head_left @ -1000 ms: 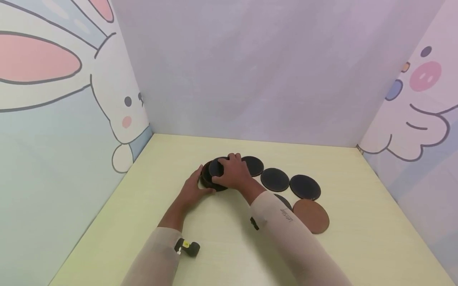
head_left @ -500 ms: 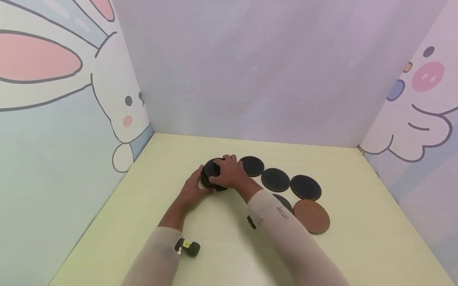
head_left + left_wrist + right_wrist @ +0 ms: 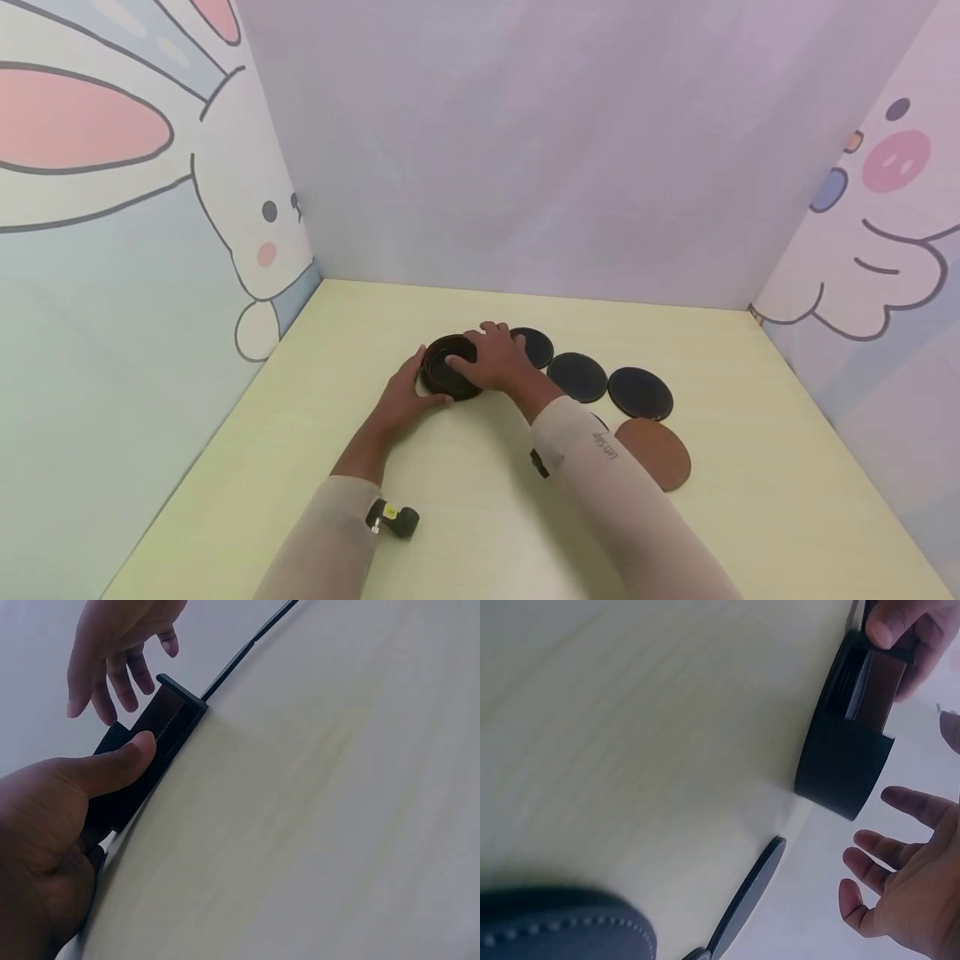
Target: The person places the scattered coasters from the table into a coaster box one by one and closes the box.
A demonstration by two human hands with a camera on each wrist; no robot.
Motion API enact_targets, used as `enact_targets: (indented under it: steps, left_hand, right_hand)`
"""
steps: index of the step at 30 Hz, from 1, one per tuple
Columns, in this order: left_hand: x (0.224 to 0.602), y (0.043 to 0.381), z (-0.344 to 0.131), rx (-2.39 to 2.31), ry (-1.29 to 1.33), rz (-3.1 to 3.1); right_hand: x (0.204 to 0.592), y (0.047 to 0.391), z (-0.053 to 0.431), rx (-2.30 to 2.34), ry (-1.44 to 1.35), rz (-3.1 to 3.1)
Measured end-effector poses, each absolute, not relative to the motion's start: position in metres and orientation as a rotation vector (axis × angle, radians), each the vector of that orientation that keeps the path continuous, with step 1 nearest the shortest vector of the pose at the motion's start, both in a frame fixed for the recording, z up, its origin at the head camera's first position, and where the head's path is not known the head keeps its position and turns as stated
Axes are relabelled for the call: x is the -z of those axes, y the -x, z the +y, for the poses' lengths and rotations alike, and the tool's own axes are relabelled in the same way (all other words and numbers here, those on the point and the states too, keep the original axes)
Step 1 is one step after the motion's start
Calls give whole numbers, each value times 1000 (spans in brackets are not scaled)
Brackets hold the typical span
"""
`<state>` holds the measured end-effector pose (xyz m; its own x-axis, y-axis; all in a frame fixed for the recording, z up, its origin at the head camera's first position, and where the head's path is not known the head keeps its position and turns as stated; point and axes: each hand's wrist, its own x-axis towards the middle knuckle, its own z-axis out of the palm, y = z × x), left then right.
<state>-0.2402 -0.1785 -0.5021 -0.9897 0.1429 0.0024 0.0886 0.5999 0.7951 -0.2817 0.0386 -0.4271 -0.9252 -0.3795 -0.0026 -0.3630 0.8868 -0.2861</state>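
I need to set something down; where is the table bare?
Bare: the pale wood-grained table right of the flat round brown disc, and left of the left hand. Crowded: around the round black holder and flat black discs.

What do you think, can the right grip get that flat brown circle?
Probably yes. The right grip seems to hold nothing, and nothing is seen lying on the brown circle. The right sleeve hides part of it in the head view, so the right grip would likely have to draw back first.
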Motion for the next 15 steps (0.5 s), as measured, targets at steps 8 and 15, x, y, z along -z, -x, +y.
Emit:
enact_targets:
  steps: [8,15]
  left_hand:
    - [501,239,-178,-1370,-203,2758]
    - [503,241,-178,-1369,-210,2761]
  right_hand:
    - [427,294,59,424,492,2992]
    - [429,303,77,509,452,2979]
